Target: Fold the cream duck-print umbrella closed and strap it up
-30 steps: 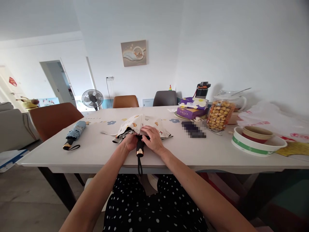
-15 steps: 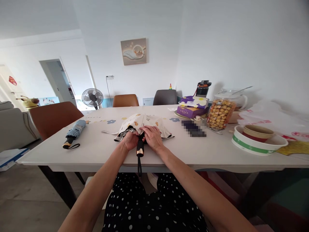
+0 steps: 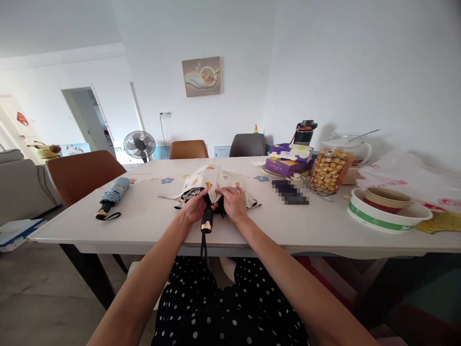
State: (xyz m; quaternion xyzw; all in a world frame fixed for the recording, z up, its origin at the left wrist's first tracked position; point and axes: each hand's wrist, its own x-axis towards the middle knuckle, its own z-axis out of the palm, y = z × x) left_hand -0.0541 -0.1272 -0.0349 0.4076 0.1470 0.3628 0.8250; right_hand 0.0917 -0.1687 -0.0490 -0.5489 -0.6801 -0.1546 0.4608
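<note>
A cream umbrella [image 3: 201,177] with small yellow prints lies loosely gathered on the table in front of me. Its black handle [image 3: 206,221], with a gold band and a wrist strap, points toward me past the near canopy edge. My left hand [image 3: 195,206] is closed around the umbrella just above the handle, with part of the canopy against its fingers. On the other side, my right hand [image 3: 232,201] pinches a fold of the canopy. The dark underside shows beneath the cloth. A blue umbrella [image 3: 114,193], folded up, lies to the left, touched by neither hand.
On the right stand purple boxes [image 3: 286,166], a jar of round snacks [image 3: 329,170], a white bowl [image 3: 382,218] with a brown bowl inside, and a plastic bag [image 3: 392,173]. A blurred dark item [image 3: 290,191] lies nearer. The table's front edge [image 3: 252,250] runs before my lap.
My right hand has shifted slightly right, drawing a canopy fold with it. The canopy's left part stands up more, and the handle has tilted a little to the left.
</note>
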